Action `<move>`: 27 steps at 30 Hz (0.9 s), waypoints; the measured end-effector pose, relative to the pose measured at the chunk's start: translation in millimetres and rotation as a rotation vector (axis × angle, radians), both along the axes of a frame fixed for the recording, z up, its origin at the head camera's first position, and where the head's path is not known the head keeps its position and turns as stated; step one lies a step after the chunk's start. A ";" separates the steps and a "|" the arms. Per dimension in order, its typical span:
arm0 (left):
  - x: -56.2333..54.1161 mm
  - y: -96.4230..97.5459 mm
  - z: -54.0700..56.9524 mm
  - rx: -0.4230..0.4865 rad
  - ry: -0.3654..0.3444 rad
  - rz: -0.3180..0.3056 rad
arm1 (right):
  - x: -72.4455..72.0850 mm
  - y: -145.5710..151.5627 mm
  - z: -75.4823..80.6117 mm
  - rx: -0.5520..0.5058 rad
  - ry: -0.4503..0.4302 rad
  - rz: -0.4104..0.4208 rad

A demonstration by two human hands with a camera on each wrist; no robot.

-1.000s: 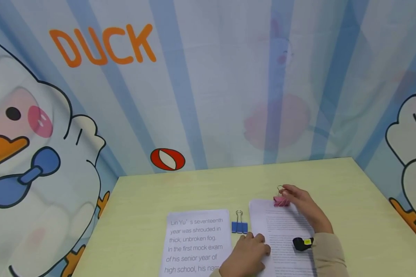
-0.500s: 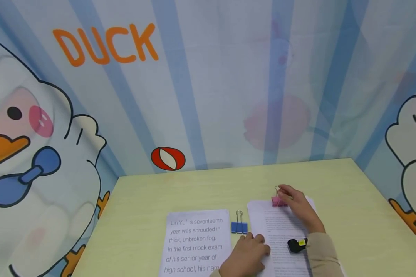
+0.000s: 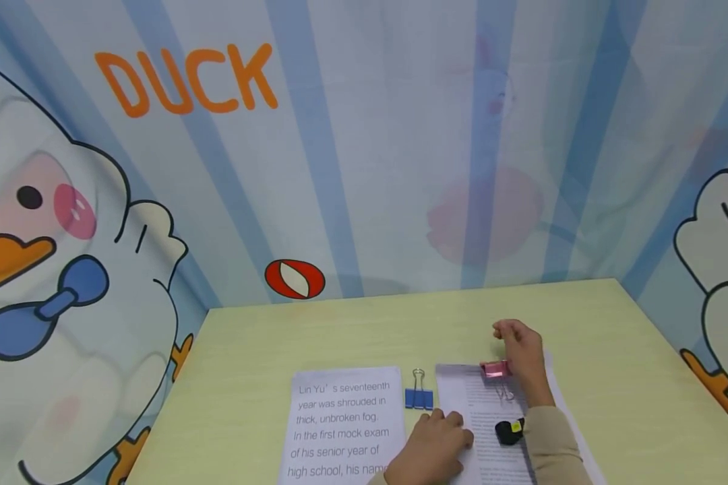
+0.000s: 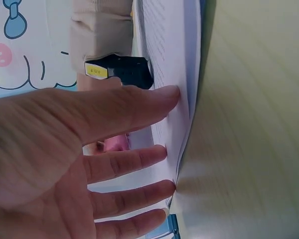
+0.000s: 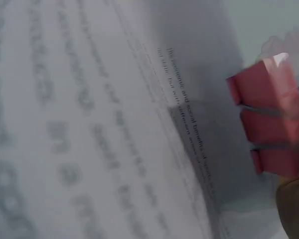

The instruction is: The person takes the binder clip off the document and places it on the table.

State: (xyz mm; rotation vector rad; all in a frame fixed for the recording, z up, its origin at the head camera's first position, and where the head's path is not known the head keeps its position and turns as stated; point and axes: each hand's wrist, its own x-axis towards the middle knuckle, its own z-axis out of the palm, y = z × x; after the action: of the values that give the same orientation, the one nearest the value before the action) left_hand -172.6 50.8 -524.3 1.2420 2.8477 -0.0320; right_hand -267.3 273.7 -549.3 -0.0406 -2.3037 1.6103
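A pink binder clip point(image 3: 495, 370) sits on the top edge of the right-hand stack of printed sheets point(image 3: 476, 397), one wire handle lying forward over the page. My right hand point(image 3: 526, 357) holds the clip from its right and far side, fingers curled above and behind it; part of the grip is hidden. In the right wrist view the clip's pink body point(image 5: 269, 117) fills the right side, with a finger at its lower end. Fairly straight, the fingers of my left hand point(image 3: 432, 444) rest against the left edge of this stack.
A blue binder clip point(image 3: 419, 398) lies between the two stacks. The left stack point(image 3: 346, 417) carries large print. Pale table point(image 3: 249, 364) surrounds them, backed by a cartoon duck curtain point(image 3: 388, 168). A black wrist camera point(image 3: 509, 432) is on the right wrist.
The clip and the stack's top edge have come nearer to me. One wire handle, upright before, now lies over the page. The right fingers have curled beyond the clip; the left hand stays still.
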 end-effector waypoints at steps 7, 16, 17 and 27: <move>-1.1 2.0 -2.0 -0.013 -0.014 -0.010 | -3.9 -0.3 0.0 -0.039 0.039 0.060; -0.5 -0.7 2.9 0.009 -0.005 -0.021 | 3.6 14.8 11.1 0.103 -0.077 0.231; -0.1 -1.1 3.6 0.009 0.001 -0.024 | 5.2 17.0 12.4 0.139 -0.083 0.240; 0.8 0.7 1.2 0.008 -0.036 -0.022 | 11.6 21.6 15.5 0.176 -0.111 0.244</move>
State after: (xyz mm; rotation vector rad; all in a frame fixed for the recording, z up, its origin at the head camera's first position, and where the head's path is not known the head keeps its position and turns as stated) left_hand -171.8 51.5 -523.1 1.2627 2.8058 0.0012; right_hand -255.7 295.3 -533.8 0.2048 -2.6134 1.5404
